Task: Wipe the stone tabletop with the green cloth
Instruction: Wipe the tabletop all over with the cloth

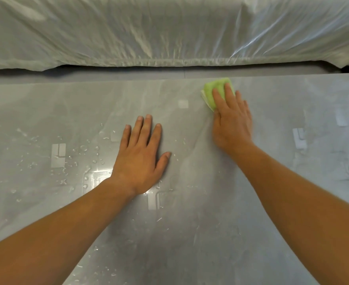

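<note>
Two bare hands on a wet grey stone tabletop [272, 202], seen from above.

The right hand [232, 122] presses flat on a folded green cloth [212, 91] near the far edge, fingers straight over it. The left hand [141, 156] lies palm down on the stone, fingers spread, well apart from the cloth. Water drops [83, 149] bead on the left and near parts of the top. Beyond the far edge, clear plastic sheeting [169, 29] drapes over something bulky.
</note>
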Motion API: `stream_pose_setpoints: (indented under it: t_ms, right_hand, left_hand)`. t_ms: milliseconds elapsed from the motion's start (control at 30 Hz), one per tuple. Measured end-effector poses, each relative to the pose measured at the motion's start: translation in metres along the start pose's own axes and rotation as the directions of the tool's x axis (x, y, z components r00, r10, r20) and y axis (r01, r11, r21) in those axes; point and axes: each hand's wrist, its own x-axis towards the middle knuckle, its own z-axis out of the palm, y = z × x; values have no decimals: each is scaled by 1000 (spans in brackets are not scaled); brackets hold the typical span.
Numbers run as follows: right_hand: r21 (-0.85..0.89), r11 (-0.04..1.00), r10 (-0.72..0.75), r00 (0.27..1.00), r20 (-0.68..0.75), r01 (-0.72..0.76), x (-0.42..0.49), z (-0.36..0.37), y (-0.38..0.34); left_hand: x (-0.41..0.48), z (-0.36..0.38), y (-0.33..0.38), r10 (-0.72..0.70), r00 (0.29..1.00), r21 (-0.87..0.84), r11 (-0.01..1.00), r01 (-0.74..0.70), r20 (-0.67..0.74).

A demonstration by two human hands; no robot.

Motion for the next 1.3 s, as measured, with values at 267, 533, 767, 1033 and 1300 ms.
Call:
stream_pose_setpoints:
  t_ms: [267, 533, 767, 1033, 1300]
  right_hand:
    - [-32, 934, -353, 932, 88, 356, -56, 7, 6]
    - [-17, 969, -245, 968, 49, 246, -110, 24, -33]
    - [22, 999, 40, 999, -1, -40, -81, 9, 11]
    - [-11, 907, -417, 902, 111, 421, -149, 21, 2]
    - [-2, 969, -247, 968, 47, 247, -168, 22, 4]
  left_hand:
    - [-1, 2, 5, -27, 1000, -9, 1000, 27, -7]
    - [-14, 2, 8, -68, 995, -119, 991, 60, -66]
    - [-40, 12, 14, -128, 990, -64, 990, 124, -61]
    - [-60, 11, 29, -205, 979, -68, 977, 203, -20]
    - [-71, 10, 36, -255, 966, -44, 966, 256, 38]
